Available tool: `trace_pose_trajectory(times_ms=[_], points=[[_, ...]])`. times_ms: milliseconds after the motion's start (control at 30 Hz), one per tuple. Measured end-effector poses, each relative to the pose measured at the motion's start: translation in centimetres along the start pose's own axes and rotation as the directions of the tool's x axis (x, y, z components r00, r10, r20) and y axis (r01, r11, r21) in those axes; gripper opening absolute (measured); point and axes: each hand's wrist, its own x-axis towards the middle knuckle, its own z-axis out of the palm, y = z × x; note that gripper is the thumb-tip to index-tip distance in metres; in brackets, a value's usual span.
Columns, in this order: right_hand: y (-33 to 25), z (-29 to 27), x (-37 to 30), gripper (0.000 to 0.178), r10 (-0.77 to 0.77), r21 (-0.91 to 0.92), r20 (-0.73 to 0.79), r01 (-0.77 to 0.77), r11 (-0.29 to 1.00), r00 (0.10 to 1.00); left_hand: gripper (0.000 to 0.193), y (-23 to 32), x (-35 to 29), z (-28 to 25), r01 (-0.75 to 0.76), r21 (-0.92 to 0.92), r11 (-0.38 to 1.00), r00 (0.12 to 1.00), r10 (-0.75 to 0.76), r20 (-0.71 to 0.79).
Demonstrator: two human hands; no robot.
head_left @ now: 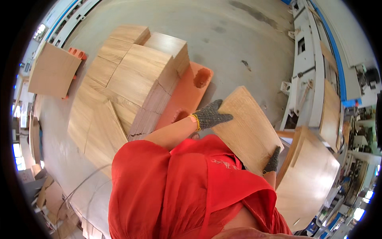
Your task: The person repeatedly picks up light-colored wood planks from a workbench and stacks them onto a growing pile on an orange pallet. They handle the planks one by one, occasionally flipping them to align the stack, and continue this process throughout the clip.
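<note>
A rectangular board with light wood grain is held in front of my red clothing, tilted, with its long sides slanting. My left hand, in a dark grey knitted glove with a yellow cuff, grips the board's left edge near the far end. At the near right corner my right hand, gloved the same way, holds the other end; part of it is hidden. To the left is a large stack of similar boards, with one board lying askew on top.
An orange pallet with round holes sticks out under the stack. On the right, more boards are piled beside a long white machine with a blue strip. A brown panel rests on another orange pallet at the far left.
</note>
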Motion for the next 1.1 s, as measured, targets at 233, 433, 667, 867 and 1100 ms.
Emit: trace_pose_trajectory(times_ms=[233,433,667,867,1100], points=[[-0.3,18.5,8.6,0.074,0.12,0.008,0.279,-0.127,0.992,0.953,0.058,-3.1,4.6,-13.6,-0.01,-0.131,0.991,0.983,-0.014,-0.183],[-0.3,34.0,17.3,0.071,0.14,-0.039,0.382,-0.135,0.99,0.914,0.065,-4.4,12.1,-24.7,0.031,0.072,0.997,0.949,-0.007,-0.314],[2.9,52.3,26.0,0.067,0.212,-0.102,0.415,-0.187,0.977,0.885,0.077,-11.4,22.5,-37.9,0.197,-0.141,0.97,0.889,-0.237,-0.391],[8.3,63.9,29.7,0.06,0.153,-0.239,0.359,-0.068,0.969,0.921,0.086,-20.3,25.9,-44.9,0.463,0.071,0.884,0.753,-0.349,-0.558],[12.1,71.6,27.3,0.061,0.119,-0.341,0.395,0.025,0.94,0.911,0.112,-20.9,19.9,-39.7,0.917,0.009,0.398,0.263,-0.59,-0.763]])
